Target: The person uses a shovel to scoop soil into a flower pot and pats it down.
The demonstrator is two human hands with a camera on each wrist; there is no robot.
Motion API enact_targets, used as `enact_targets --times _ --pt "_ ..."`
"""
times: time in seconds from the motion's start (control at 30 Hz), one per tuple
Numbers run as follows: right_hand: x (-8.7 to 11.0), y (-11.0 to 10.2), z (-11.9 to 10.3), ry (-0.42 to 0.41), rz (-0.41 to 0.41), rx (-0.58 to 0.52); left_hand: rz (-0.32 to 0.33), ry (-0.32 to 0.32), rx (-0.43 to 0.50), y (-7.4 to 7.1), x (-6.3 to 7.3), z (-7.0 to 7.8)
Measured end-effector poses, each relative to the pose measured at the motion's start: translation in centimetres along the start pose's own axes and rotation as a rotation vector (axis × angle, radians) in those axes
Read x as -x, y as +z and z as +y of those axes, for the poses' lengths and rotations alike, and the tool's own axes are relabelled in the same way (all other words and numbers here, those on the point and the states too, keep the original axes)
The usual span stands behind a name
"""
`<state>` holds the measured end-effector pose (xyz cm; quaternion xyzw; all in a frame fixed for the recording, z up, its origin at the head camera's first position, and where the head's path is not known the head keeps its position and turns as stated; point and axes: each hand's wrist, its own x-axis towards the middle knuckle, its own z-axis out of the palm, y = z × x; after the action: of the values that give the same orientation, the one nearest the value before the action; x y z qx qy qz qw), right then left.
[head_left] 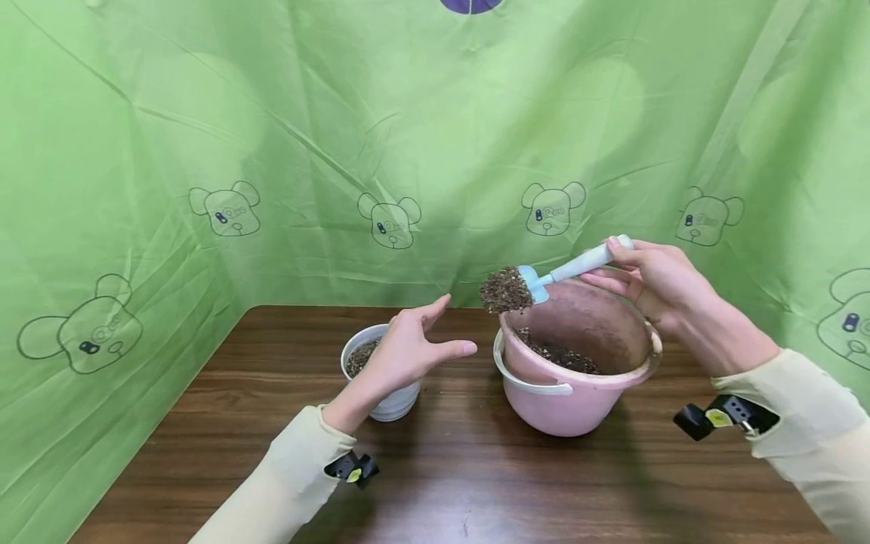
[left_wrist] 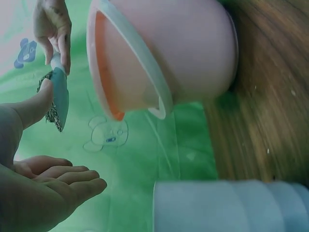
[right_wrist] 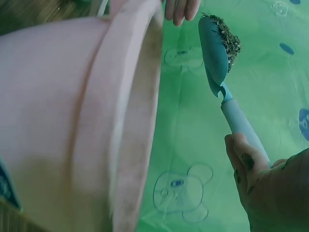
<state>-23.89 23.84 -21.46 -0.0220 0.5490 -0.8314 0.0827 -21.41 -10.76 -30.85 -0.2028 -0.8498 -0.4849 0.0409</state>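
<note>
A small light blue trowel is gripped by its handle in my right hand, above the bucket's rim. Dark soil is heaped on its blade, which reaches past the bucket's left side. Below it stands a pink bucket with soil inside and its white handle hanging down. My left hand is held with thumb and fingers spread apart, holding nothing. Partly hidden behind that hand is a white ribbed pot with soil in it. In the left wrist view the pot lies below the left hand.
A brown wood-grain table bears the pot and the bucket, with a few crumbs of soil between them. Green sheeting printed with bear heads hangs behind and along both sides. Each wrist wears a black strapped device.
</note>
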Motion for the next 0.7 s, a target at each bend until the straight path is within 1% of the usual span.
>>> enact_targets --times 0.1,0.2,0.33,0.53,0.7 --pt "-0.4 1.5 0.5 0.009 -0.008 0.003 0.015 -0.007 -0.01 -1.1 0.5 -0.2" --pt "-0.8 3.0 1.1 -0.003 -0.024 0.024 0.032 -0.023 -0.039 -2.2 0.9 -0.5" --pt "-1.0 4.5 1.7 -0.009 -0.022 0.052 0.043 -0.041 -0.069 -3.1 1.2 -0.9" --pt "-1.3 6.3 2.7 0.001 -0.005 0.076 0.066 -0.058 -0.087 -4.5 2.0 -1.4" --pt "-1.7 7.3 3.7 0.007 -0.006 0.115 0.081 -0.061 -0.116 -5.5 2.6 -2.4"
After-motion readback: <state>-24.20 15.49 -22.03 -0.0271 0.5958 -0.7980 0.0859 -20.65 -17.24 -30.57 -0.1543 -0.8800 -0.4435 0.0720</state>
